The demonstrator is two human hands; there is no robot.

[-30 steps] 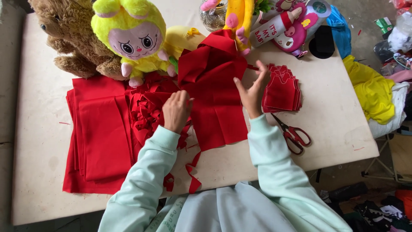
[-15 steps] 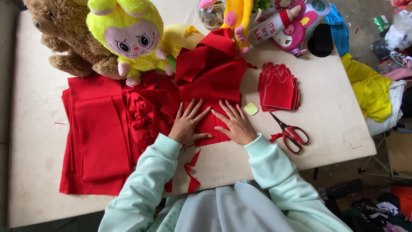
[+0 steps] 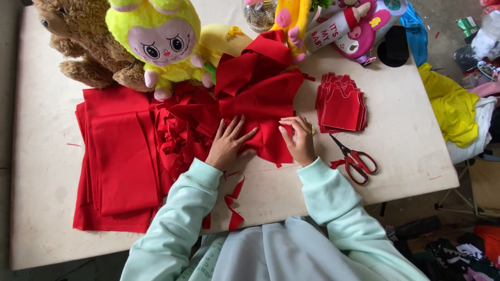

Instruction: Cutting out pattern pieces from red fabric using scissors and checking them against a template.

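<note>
Both hands on a piece of red cloth at the middle of the table, near its front edge.

The left hand (image 3: 227, 144) lies flat on the red cloth piece (image 3: 260, 104), fingers spread, gripping nothing. The right hand (image 3: 299, 139) rests at the cloth's right edge with fingers curled together; whether they pinch the cloth or something small beneath cannot be told, as the fingertips hide the contact. The cloth's far end is bunched up and partly covered by a yellow plush toy (image 3: 161, 41). Red scrap strips (image 3: 179, 132) lie just beside the left hand, overlapping a folded red fabric stack (image 3: 117, 161) toward the table's left edge. A pile of cut red shapes (image 3: 341, 104) sits near the right edge, red-handled scissors (image 3: 357, 160) just in front of it. A brown teddy bear (image 3: 78, 39) at the far left corner is cut off by the frame.
</note>
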